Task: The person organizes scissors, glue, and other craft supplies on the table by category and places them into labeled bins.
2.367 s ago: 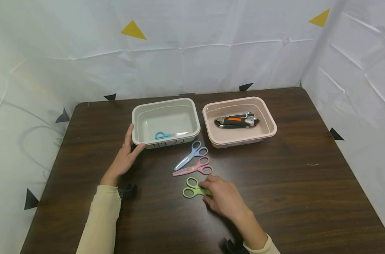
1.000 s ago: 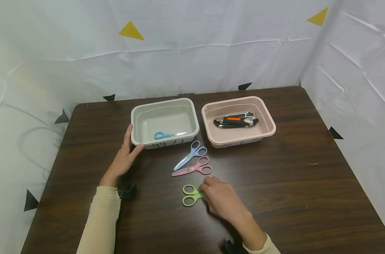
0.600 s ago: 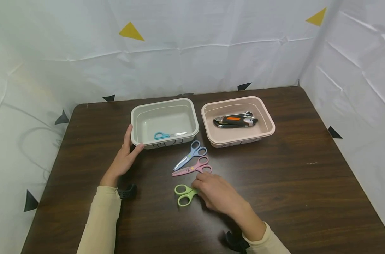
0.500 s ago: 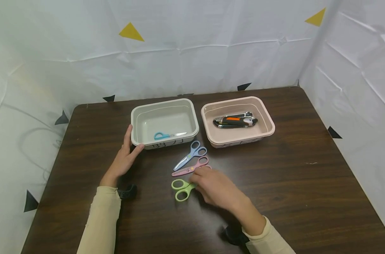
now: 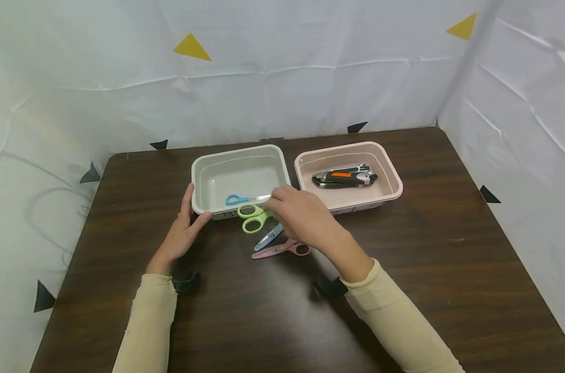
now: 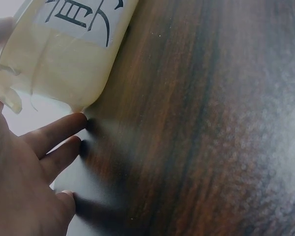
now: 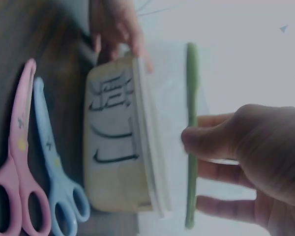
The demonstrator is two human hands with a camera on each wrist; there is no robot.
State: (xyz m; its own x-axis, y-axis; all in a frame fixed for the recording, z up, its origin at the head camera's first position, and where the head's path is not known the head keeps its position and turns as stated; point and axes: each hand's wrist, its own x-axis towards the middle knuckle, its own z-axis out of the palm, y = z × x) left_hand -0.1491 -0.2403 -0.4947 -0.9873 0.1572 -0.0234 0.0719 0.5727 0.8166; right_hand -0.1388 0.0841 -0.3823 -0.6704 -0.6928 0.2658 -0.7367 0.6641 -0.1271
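My right hand pinches green scissors between thumb and fingers, the handle loops pointing left. In the right wrist view the green scissors appear edge-on, raised above the rim of the grey bin. My left hand rests at that bin's near left corner, thumb by the front rim and fingers along the side. Inside the grey bin lie small scissors with turquoise handles. Beneath my right hand, light-blue scissors and pink scissors lie on the table, the light-blue handles hidden in the head view.
Right of the grey bin stands a pink bin holding black and silver utility knives. A dark wood table carries everything. White sheeting with yellow and black triangles encloses its back and sides.
My right hand has gripped the green scissors, turned them somewhat and carried them from the table up and forward to the grey bin's front rim. The left hand has stayed put.
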